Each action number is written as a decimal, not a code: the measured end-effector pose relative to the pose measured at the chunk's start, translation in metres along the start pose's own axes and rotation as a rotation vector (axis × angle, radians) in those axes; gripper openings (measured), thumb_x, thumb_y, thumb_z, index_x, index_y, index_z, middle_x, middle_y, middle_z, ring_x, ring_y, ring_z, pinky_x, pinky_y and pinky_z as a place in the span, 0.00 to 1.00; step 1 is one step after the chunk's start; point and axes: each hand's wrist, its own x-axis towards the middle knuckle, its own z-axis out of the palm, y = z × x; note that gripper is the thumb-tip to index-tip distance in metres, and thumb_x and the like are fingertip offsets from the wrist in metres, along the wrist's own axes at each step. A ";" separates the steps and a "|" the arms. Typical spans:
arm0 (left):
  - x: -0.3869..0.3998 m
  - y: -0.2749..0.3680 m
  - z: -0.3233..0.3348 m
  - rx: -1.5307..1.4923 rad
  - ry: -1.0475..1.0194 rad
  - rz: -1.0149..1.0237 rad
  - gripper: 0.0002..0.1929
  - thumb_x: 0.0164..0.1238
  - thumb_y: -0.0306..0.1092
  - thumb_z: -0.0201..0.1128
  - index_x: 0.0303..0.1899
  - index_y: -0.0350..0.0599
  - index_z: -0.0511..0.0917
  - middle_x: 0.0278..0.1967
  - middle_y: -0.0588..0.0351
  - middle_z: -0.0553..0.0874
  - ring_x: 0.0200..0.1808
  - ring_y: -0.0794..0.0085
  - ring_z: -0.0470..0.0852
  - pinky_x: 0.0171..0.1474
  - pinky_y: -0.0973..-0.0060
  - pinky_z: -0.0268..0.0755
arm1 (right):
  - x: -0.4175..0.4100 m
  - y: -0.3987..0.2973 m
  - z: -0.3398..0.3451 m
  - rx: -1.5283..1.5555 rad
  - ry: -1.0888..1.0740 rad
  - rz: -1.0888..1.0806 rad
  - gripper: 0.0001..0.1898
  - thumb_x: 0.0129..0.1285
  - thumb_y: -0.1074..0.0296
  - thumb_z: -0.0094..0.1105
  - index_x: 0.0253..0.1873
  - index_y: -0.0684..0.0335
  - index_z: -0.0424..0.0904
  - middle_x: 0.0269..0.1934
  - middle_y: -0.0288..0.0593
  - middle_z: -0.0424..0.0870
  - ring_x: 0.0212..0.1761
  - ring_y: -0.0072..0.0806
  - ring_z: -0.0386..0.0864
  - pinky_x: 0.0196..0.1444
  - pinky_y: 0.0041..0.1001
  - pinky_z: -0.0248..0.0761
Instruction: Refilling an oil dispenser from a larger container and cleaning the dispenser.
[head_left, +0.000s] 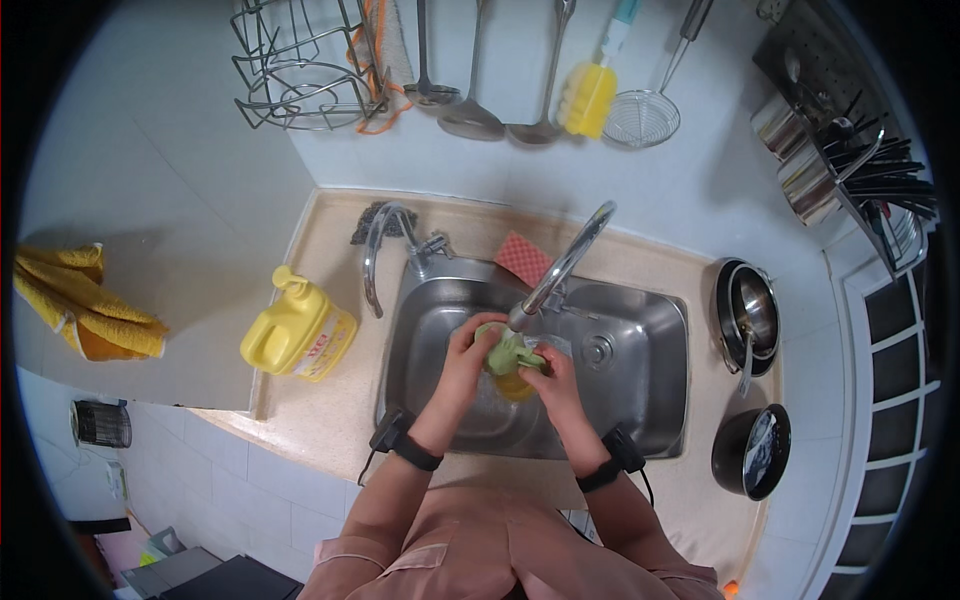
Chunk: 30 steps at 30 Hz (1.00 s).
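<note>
Under the spout of the chrome faucet (564, 261), both hands hold a soft light-green item (505, 355), perhaps a cloth or a leafy vegetable; I cannot tell which. My left hand (474, 346) grips its left side, and my right hand (553, 375) pinches its right end. Just below it shows something yellow (514, 385), partly hidden. A piece of clear plastic (553, 345) lies behind my right hand. All this is over the divider area of the steel double sink (645, 420).
A red sponge (523, 259) lies behind the sink, beside a second curved faucet (375, 255). A yellow detergent jug (300, 330) stands left. Pans (750, 315) and a dark pot (750, 453) stand right. Utensils, including a wire strainer (642, 118), hang on the wall.
</note>
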 end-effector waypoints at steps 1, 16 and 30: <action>0.003 0.002 -0.001 0.081 -0.003 -0.016 0.12 0.71 0.32 0.53 0.47 0.36 0.79 0.41 0.58 0.82 0.44 0.78 0.79 0.48 0.79 0.72 | 0.000 0.001 -0.002 -0.055 -0.003 -0.036 0.08 0.51 0.76 0.62 0.36 0.67 0.75 0.29 0.32 0.76 0.34 0.15 0.71 0.38 0.20 0.65; 0.017 -0.012 -0.009 -0.247 -0.050 -0.363 0.25 0.79 0.50 0.38 0.57 0.39 0.73 0.53 0.52 0.81 0.56 0.69 0.78 0.63 0.70 0.66 | 0.007 0.000 -0.002 0.577 -0.005 0.122 0.07 0.53 0.83 0.57 0.36 0.63 0.76 0.25 0.32 0.72 0.26 0.18 0.67 0.32 0.21 0.58; -0.014 -0.049 -0.057 -0.260 0.085 -0.569 0.25 0.78 0.51 0.35 0.63 0.46 0.70 0.59 0.51 0.77 0.60 0.63 0.76 0.62 0.59 0.68 | 0.018 -0.016 0.032 0.622 0.023 0.238 0.04 0.61 0.77 0.58 0.37 0.64 0.73 0.21 0.30 0.67 0.22 0.18 0.64 0.29 0.23 0.58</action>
